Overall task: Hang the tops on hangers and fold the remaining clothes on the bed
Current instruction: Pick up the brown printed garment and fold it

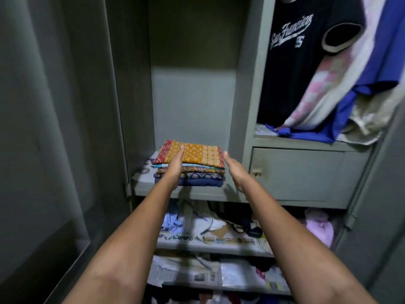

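A stack of folded clothes (197, 165) lies on a paper-lined shelf (190, 193) inside a grey metal wardrobe; the top piece is orange and red patterned, with blue and dark ones below. My left hand (175, 166) presses flat against the stack's left front, fingers straight over its top edge. My right hand (233, 170) is held flat at the stack's right side, fingertips touching or nearly touching it. In the right compartment hang a black "San Francisco" top (300, 62), a pink checked garment (326, 84) and a blue top (381, 62).
The wardrobe's left door (54, 128) stands open beside my left arm. A shut small locker (306, 174) sits right of the stack. Lower shelves (210, 244) hold loose clothes, cables and newspaper lining. A beige cloth (368, 119) bunches at the far right.
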A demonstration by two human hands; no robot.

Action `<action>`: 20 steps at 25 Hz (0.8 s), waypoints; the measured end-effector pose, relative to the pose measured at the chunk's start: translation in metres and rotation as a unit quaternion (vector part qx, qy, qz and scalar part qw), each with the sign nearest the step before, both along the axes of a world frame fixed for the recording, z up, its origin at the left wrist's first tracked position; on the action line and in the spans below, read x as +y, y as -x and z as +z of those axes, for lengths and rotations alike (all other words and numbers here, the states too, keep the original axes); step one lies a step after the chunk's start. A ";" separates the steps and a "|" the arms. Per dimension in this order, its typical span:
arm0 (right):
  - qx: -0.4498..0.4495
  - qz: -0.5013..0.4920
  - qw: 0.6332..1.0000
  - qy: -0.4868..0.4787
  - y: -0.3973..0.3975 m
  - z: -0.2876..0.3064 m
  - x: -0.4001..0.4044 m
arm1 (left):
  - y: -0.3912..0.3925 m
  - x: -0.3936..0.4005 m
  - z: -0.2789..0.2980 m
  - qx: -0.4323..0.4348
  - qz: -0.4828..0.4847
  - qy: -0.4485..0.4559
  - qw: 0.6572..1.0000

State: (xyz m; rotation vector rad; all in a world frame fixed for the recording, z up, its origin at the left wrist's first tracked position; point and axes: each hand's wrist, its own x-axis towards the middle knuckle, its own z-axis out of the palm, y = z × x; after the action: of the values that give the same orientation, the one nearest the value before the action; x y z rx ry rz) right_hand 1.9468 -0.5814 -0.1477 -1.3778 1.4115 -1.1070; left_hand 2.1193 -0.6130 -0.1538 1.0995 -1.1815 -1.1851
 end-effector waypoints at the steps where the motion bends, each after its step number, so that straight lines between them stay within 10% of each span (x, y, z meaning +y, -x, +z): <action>1: -0.005 -0.007 1.000 0.010 0.004 -0.004 0.018 | 0.004 0.020 -0.003 0.002 -0.007 0.010 1.000; 12: 0.023 -0.202 0.977 0.061 0.090 0.046 0.192 | 0.085 0.141 0.072 0.004 -0.164 0.067 0.984; 20: 0.032 -0.443 0.893 0.068 0.143 0.060 0.401 | 0.198 0.271 0.085 0.031 -0.404 0.073 0.911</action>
State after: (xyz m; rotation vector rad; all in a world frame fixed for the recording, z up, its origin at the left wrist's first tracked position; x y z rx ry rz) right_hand 1.8042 -0.1802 -0.0881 -0.8298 2.1276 -1.7605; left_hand 1.9213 -0.3421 -0.0690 0.4324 -1.7172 -1.6926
